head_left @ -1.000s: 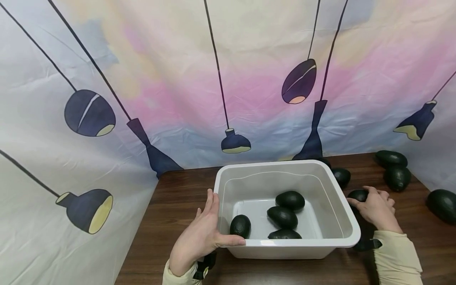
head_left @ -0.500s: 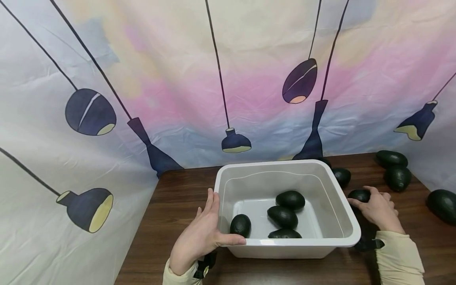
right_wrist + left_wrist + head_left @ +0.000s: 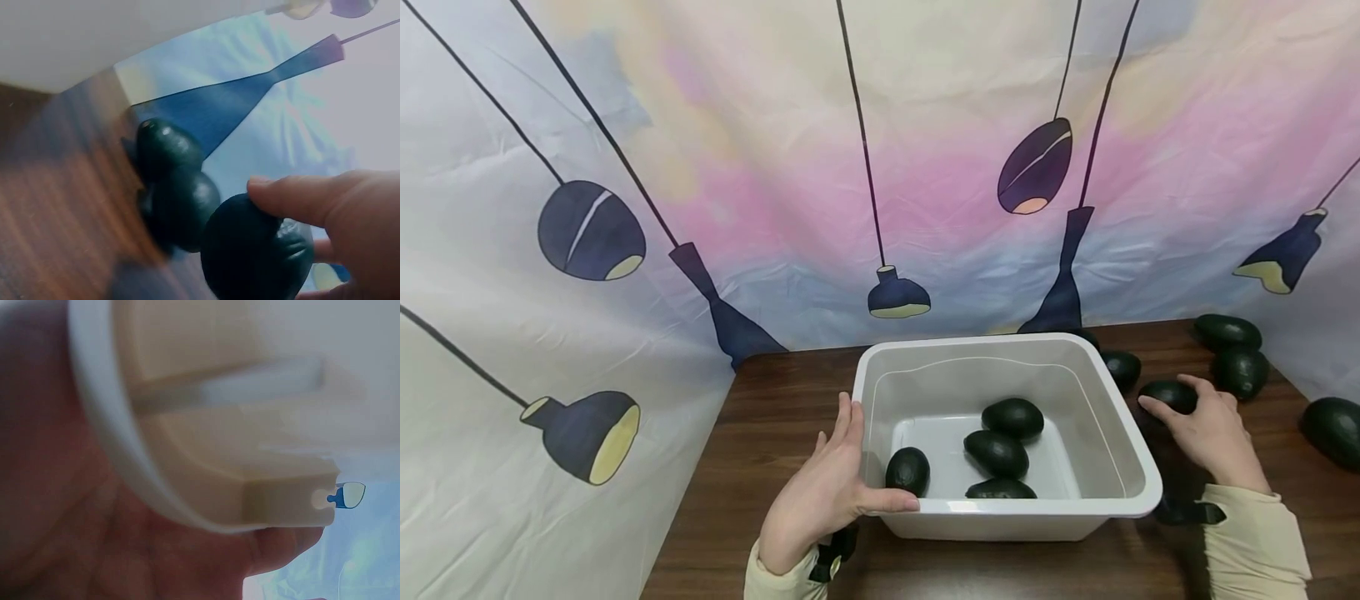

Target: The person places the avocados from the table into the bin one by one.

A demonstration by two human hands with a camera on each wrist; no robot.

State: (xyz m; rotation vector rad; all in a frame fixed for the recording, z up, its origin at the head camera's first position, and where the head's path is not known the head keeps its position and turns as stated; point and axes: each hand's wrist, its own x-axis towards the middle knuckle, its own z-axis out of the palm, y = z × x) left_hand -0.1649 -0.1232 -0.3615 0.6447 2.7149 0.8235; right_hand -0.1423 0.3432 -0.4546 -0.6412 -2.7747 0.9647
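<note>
In the head view my left hand (image 3: pixel 823 492) rests against the front left corner of a white plastic bin (image 3: pixel 1000 507). Its thumb lies along the front rim and the straight fingers point up beside the left wall. The left wrist view shows the palm close to the bin's rim (image 3: pixel 112 431). Several dark green avocados lie inside the bin, among them one avocado (image 3: pixel 907 472) near the left wall. Right of the bin, my right hand (image 3: pixel 1213 429) grips an avocado (image 3: pixel 1168 395) between thumb and fingers. The same held avocado (image 3: pixel 250 256) appears in the right wrist view.
Another avocado (image 3: pixel 1122 369) lies beside the bin's right wall, with one partly hidden behind the corner. Two avocados (image 3: pixel 1240 372) sit at the back right, and a further avocado (image 3: pixel 1332 433) at the right edge. A printed cloth (image 3: pixel 760 208) hangs behind the wooden table (image 3: pixel 775 408).
My right hand has moved slightly to the right and back with the avocado, away from the bin's right wall. The left hand and the bin have stayed in place.
</note>
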